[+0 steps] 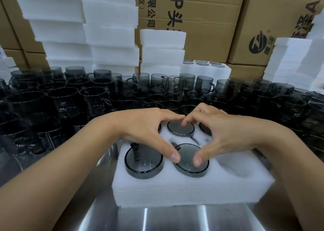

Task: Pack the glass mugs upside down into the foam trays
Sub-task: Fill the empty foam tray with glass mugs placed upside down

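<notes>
Left hand (147,130), right hand (219,134): bare, short nails.

- Mugs (144,162): smoky dark grey, see-through.
- Foam tray (175,192): plain white.
- Stacked foam blocks (112,29): white.
- Boxes (210,37): brown with black print.
- Table (157,218): shiny silver.

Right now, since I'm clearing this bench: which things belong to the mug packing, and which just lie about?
In the job: foam tray, upturned mugs in it, loose mugs behind, foam stacks, left hand, right hand.
Lying about: cardboard boxes, steel table.
</notes>
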`<state>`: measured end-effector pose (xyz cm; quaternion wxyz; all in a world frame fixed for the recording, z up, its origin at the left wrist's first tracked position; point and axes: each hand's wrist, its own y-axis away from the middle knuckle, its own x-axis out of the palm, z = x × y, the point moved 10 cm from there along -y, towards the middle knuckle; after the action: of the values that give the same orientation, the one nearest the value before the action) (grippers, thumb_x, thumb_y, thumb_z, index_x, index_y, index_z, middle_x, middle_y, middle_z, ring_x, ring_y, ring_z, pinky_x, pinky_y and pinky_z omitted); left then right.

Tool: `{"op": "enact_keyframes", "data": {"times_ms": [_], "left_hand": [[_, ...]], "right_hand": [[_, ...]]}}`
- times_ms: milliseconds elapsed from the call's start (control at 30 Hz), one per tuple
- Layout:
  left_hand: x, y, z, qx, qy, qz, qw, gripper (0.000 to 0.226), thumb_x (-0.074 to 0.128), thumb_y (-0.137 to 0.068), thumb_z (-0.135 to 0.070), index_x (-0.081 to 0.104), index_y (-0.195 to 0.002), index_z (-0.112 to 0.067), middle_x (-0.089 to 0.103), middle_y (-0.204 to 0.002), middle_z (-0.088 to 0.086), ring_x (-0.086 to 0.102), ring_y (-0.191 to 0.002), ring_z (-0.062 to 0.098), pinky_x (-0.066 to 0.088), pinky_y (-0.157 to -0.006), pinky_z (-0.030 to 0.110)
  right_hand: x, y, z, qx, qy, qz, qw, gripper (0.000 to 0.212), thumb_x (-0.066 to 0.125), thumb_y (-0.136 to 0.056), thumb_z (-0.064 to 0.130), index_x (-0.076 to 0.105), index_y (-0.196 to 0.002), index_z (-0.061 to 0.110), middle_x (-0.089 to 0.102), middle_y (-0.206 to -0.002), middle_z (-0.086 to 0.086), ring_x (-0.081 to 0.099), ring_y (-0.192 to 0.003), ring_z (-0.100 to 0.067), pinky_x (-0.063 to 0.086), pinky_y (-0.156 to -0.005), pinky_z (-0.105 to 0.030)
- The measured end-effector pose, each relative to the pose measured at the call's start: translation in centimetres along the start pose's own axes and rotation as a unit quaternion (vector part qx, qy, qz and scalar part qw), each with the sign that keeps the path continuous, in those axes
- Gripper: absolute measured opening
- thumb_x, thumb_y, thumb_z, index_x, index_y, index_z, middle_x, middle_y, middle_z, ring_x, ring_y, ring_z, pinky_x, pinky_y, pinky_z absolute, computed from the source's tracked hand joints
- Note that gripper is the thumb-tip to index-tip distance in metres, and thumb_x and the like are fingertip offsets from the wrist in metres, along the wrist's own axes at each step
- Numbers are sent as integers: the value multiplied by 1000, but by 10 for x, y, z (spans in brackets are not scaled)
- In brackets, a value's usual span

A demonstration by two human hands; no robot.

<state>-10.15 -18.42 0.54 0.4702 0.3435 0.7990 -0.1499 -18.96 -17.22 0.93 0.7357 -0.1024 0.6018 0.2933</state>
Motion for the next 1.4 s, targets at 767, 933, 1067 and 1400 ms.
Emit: {"op": "enact_keyframes", "data": {"times_ms": [767, 933, 1067, 1400], "left_hand": [[-126, 105, 70, -426, -266, -383, 775, 25, 68, -84, -37, 71, -94, -15, 66, -86, 5, 50, -66, 25, 25, -51, 22], [-127, 105, 71, -404, -245, -412, 779, 14, 67, -84, -26, 72, -88, -14, 66, -89, 7, 53, -70, 28, 22, -49, 22], [-127, 100, 46, -341, -288, -458, 769, 14, 66, -82, -23, 73, -83, -12, 70, -80, 9, 56, -67, 28, 24, -51, 23], [-72, 74, -63, 93, -353, -566, 739, 8, 70, -81, -19, 72, -87, -12, 72, -73, 1, 67, -67, 23, 31, -78, 35]], "right_hand": [[-18, -7, -4, -47, -64, -128, 989, 69, 51, -42, 93, 56, -95, 50, 42, -96, 28, 47, -89, 8, 36, -73, -12], [-28, -7, -5, -60, -113, -192, 973, 63, 51, -49, 88, 66, -87, 39, 54, -88, 16, 51, -73, 3, 39, -69, -16], [-33, -4, -3, -63, -135, -218, 964, 59, 49, -54, 84, 68, -79, 34, 59, -83, 13, 49, -65, 3, 38, -61, -11], [-51, 1, -20, -55, -345, -352, 868, 48, 48, -76, 70, 65, -91, 29, 68, -81, 14, 65, -63, -7, 50, -68, -24]]}}
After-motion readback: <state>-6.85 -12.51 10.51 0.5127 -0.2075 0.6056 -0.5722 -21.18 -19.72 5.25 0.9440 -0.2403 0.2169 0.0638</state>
